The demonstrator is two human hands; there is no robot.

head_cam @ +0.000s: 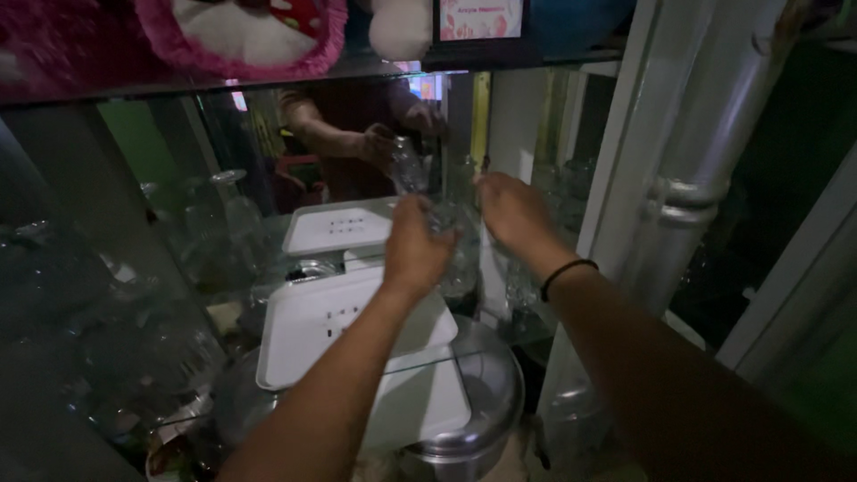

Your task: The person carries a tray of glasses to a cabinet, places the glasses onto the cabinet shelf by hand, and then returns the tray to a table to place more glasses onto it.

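Both my arms reach into a mirrored glass cabinet. My left hand (415, 245) is closed around a clear drinking glass (446, 221), held just above the glass shelf (420, 357). My right hand (513, 214), with a black band on its wrist, is right beside the glass with its fingers curled. Its fingertips are hidden, so I cannot tell whether it grips the glass. The mirror at the back (357, 134) reflects both hands and the glass.
A white rectangular tray (312, 335) lies on the shelf under my left forearm. Below it sits a steel pot lid (486, 393). More clear glassware (228, 210) stands at the left. Plush toys (241, 31) sit on top, and a silver pillar (714, 161) stands at the right.
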